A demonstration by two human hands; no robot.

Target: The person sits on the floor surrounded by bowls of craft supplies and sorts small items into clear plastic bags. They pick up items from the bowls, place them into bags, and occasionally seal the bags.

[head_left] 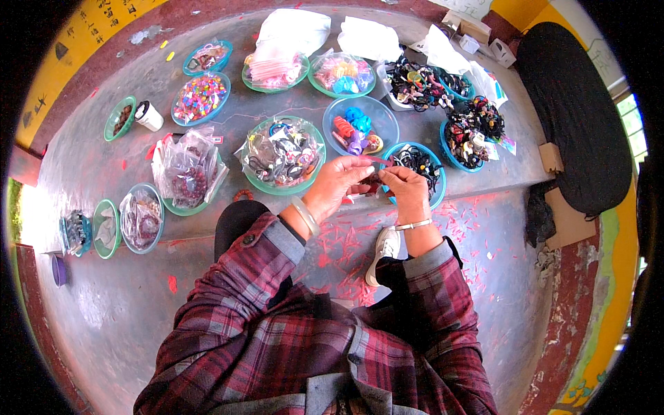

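Both my hands are raised in front of me, close together, over the front edge of the grey ledge [498, 181]. Thumb and fingers of my left hand [335, 185] pinch a thin reddish strip [379, 161]. My right hand [408, 190] pinches at its other end, with fingertips together. Something small and dark red hangs between the hands; its kind is too small to tell. Just behind my right hand is a blue bowl of black bands [443, 197]. A bluish bowl [387, 117] with blue, red and purple bundles lies beyond the hands.
A green bowl of bagged hair ties [282, 153] stands left of my hands. Bowls of colourful beads [200, 97] and bagged dark-red beads [188, 176] are farther left. A white cup [149, 115] stands near them. Red scraps [346, 266] litter the floor around my white shoe [385, 249].
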